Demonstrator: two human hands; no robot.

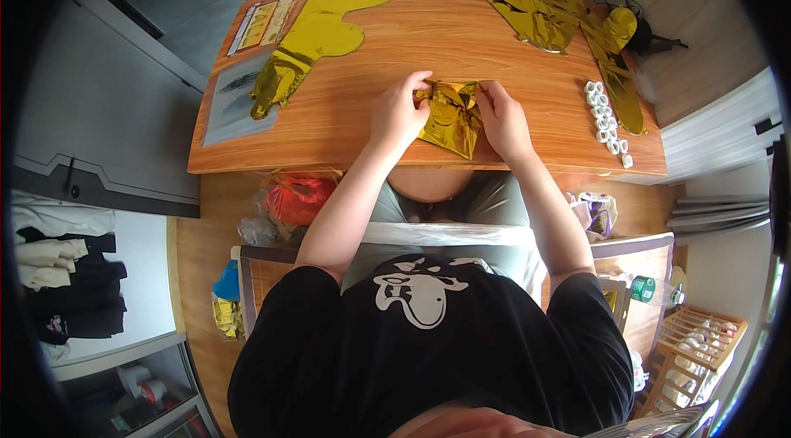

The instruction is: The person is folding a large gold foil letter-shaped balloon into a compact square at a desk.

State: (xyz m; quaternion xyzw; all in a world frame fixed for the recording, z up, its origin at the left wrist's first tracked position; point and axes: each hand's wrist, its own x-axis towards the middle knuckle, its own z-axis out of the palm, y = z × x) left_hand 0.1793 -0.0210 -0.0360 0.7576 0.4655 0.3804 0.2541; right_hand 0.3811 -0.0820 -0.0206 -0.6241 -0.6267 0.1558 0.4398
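Near the front edge of the table lies a folded gold foil balloon (451, 121), creased and shiny, its lower end tapering to a point. My left hand (401, 112) pinches its upper left edge, thumb turned inward. At the upper right corner, the fingers of my right hand (504, 121) are closed on the foil. Further left, a flat gold foil balloon (329, 22) stretches diagonally over the wood, partly on a clear plastic sleeve (233, 108). More gold foil (544, 16) is spread out at the back right.
The wooden table (387, 51) spans the view ahead. Several small white rolls (606, 117) stand in rows near its right end, beside a long gold foil strip (622, 92). Printed cards (264, 23) lie at the far left. Below are a red bag (298, 197) and a plastic bottle (653, 290).
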